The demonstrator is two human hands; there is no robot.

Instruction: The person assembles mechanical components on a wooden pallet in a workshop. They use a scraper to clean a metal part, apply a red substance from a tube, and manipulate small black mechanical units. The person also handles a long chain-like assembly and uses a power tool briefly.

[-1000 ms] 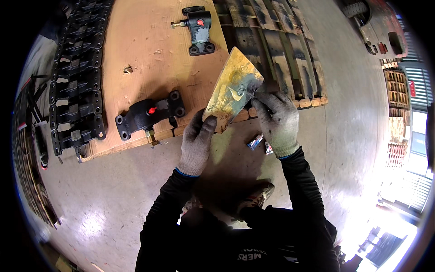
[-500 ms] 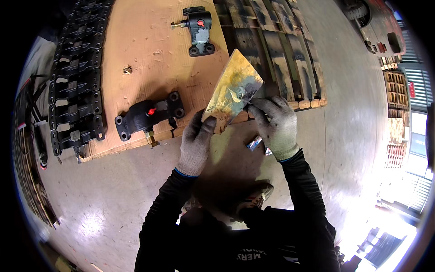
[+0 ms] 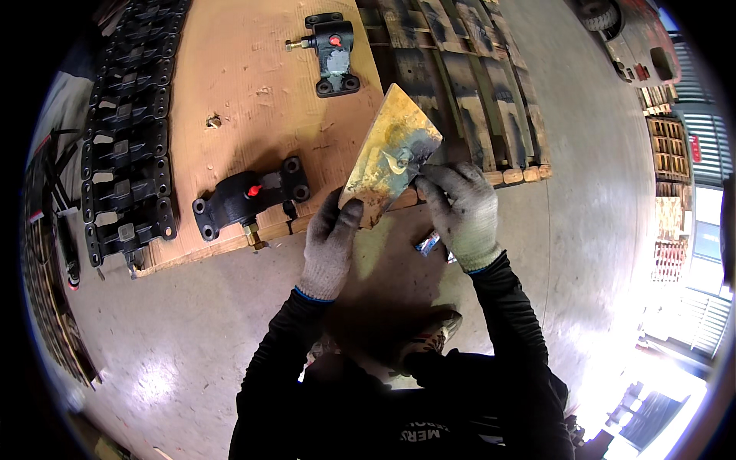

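Observation:
My left hand [image 3: 329,249], in a grey knit glove, grips the lower left edge of a yellow, stained flat board [image 3: 399,126] held tilted above the pallet's front edge. Grey and dark paste [image 3: 400,161] is smeared over the board's middle and right side. My gloved right hand [image 3: 462,211] has its fingers pinched together at the board's right edge, by the paste; what is between them is too small and hidden to name. A black cast part with a red cap [image 3: 249,193] lies left of my left hand. A similar black part, patched with grey [image 3: 335,61], lies farther back.
Both parts rest on cardboard [image 3: 253,115] over a wooden pallet [image 3: 491,100]. A black track chain [image 3: 126,161] runs along the left. Small blue-and-white packets [image 3: 428,244] are below the board. Stacked pallets [image 3: 668,149] and a red vehicle [image 3: 640,38] stand at right.
My right fingers have shifted slightly down and left against the board's edge, and the thin pale piece seen at them no longer shows distinctly. My left hand keeps its grip.

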